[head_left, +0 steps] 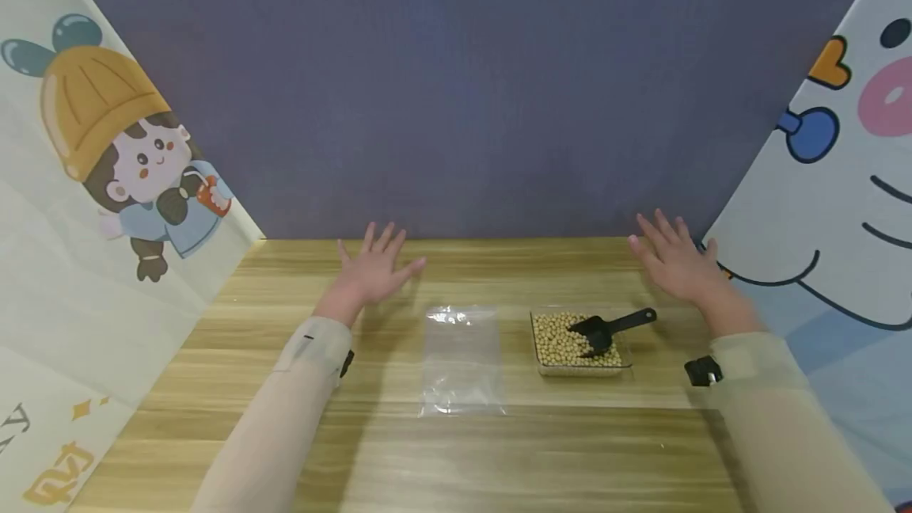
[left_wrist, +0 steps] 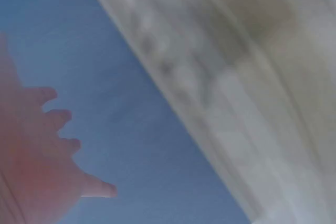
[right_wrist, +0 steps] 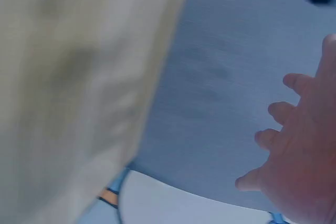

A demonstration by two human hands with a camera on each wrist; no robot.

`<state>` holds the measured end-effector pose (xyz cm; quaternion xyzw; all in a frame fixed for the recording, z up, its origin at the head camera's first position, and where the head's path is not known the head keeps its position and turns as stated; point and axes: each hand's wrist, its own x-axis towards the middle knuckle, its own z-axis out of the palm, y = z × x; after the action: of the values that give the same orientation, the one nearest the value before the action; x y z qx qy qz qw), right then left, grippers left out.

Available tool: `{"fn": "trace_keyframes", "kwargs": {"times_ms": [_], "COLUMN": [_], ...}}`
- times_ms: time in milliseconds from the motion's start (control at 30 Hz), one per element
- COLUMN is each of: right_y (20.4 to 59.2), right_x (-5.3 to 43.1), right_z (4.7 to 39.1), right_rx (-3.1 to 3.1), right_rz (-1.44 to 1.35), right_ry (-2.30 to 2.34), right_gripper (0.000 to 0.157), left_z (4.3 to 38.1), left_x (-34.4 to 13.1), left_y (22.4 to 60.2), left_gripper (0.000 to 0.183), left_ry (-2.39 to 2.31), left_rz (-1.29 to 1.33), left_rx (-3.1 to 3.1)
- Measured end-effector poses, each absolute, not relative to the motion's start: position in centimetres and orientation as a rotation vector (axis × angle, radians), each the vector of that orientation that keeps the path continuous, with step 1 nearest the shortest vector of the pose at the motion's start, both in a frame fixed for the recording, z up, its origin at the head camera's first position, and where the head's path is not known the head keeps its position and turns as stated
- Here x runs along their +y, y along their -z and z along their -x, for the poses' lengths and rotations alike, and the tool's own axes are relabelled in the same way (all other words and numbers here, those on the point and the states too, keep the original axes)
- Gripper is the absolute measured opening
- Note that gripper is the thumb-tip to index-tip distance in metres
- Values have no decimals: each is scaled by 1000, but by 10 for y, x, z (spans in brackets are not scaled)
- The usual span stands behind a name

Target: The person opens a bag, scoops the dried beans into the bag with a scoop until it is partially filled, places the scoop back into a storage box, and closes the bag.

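Observation:
My left hand (head_left: pixel 373 271) is spread with straight fingers above the far left part of the table and holds nothing. On the far right, my right hand (head_left: pixel 677 264) is likewise spread and holds nothing. Between the arms a clear plastic bag (head_left: pixel 463 362) lies flat. Beside it stands a clear rectangular box (head_left: pixel 584 371) filled with pale yellow beans (head_left: pixel 553 339). A black scoop (head_left: pixel 597 334) rests in the beans, its handle sticking out over the right side. The wrist views show the spread left hand (left_wrist: pixel 42 156) and right hand (right_wrist: pixel 304 145), partly cut off.
The wood-grain table (head_left: pixel 541 457) meets a dark blue-grey wall (head_left: pixel 456 101) at its back edge. Printed white panels with cartoon figures flank it on the left (head_left: pixel 43 323) and right (head_left: pixel 855 204).

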<state>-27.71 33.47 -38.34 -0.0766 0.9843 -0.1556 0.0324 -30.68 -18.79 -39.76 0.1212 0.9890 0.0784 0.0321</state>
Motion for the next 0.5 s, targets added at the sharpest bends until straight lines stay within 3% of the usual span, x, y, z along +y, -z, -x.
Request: {"fn": "trace_keyframes", "kwargs": {"times_ms": [500], "right_y": [325], "right_x": [288], "right_z": [250], "right_rx": [3056], "right_rz": [354], "right_ry": [466], "right_gripper": [78], "left_z": [281], "left_x": [-161], "left_y": [357], "left_gripper": [100], "left_ry": [-212], "left_rz": [-439], "left_rx": [2997]}}
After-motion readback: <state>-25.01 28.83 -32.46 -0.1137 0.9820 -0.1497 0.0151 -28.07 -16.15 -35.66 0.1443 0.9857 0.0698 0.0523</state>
